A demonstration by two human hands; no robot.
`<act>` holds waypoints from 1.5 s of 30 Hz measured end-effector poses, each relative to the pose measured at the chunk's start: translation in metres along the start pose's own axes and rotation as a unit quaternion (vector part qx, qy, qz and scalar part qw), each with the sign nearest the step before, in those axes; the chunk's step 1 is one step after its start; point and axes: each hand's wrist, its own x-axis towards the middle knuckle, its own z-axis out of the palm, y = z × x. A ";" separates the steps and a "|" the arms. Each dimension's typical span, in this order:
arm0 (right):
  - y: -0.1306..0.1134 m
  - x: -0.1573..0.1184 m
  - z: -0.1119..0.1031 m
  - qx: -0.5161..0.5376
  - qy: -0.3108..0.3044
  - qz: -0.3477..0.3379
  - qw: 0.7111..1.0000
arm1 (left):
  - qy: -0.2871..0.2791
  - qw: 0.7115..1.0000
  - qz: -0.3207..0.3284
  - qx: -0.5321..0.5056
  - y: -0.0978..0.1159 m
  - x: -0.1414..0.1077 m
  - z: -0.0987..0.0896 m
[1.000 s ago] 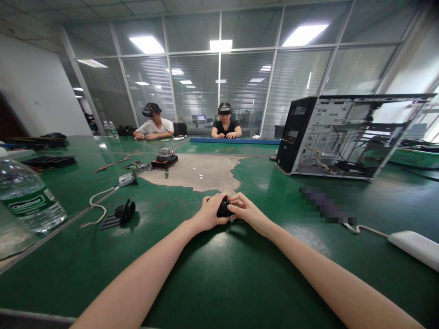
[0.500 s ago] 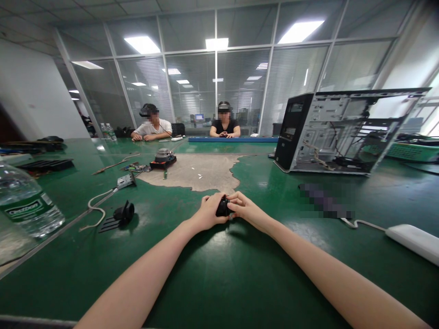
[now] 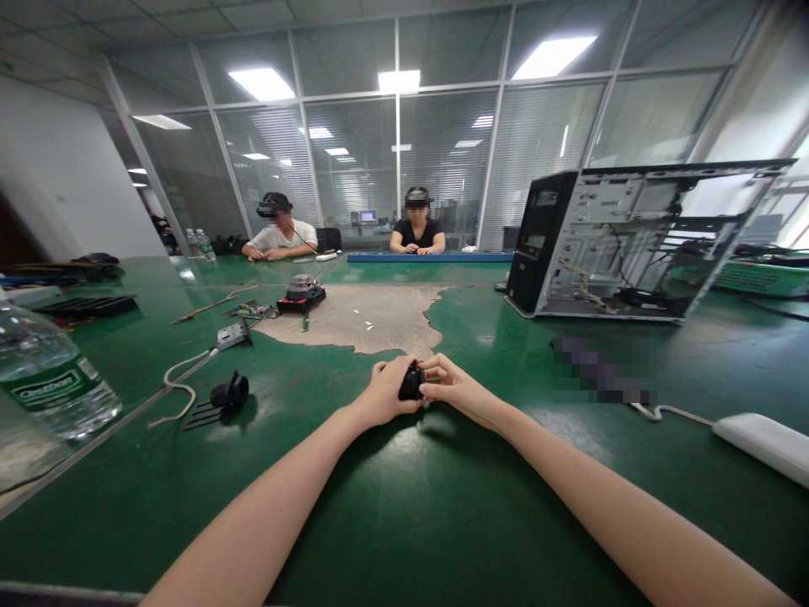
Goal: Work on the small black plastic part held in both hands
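Observation:
Just short of the bare patch in the green tabletop, my left hand is closed around a small black rounded part. Its exact kind I cannot make out, as the fingers cover much of it. My right hand meets it from the right, thumb and fingertips pinching its right side. A tiny pale bit shows beneath the right fingertips, too small to name. To the left of my hands lies another black plastic part, with a round cup and flat slats.
An opened computer case stands at the right, near a white power strip. A large water bottle is at the left. A cable with a metal connector box and a heatsink fan lie farther back. Two people sit across the table.
My hands stay nearly in place on the black part; the right fingers have shifted slightly. The person in black across the table has moved their hands a little apart.

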 end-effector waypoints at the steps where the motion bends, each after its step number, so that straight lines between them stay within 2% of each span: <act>1: 0.001 0.000 0.001 0.006 0.007 0.002 1.000 | 0.001 1.000 0.001 -0.001 0.000 0.000 0.000; 9: 0.011 0.008 -0.001 -0.009 0.052 0.032 0.998 | 0.002 1.000 0.005 -0.002 0.000 0.000 0.000; 16: 0.001 0.000 -0.003 -0.008 -0.007 0.008 1.000 | -0.004 1.000 0.016 -0.007 -0.001 0.001 0.002; 21: 0.005 0.004 0.002 0.001 0.041 0.013 0.999 | -0.003 1.000 0.014 -0.005 -0.002 0.001 0.003; 27: 0.011 0.008 -0.002 -0.022 0.055 0.029 0.998 | -0.002 1.000 0.014 -0.010 0.000 0.001 0.002; 34: 0.002 0.000 -0.003 -0.027 -0.003 -0.015 1.000 | -0.001 1.000 0.013 -0.010 -0.001 0.001 0.002; 42: 0.007 0.005 0.001 -0.002 0.054 0.025 0.998 | -0.002 1.000 0.006 -0.021 0.000 0.001 0.003; 45: 0.008 0.006 -0.002 -0.007 0.052 0.033 0.998 | -0.002 1.000 0.007 -0.017 0.001 0.001 0.002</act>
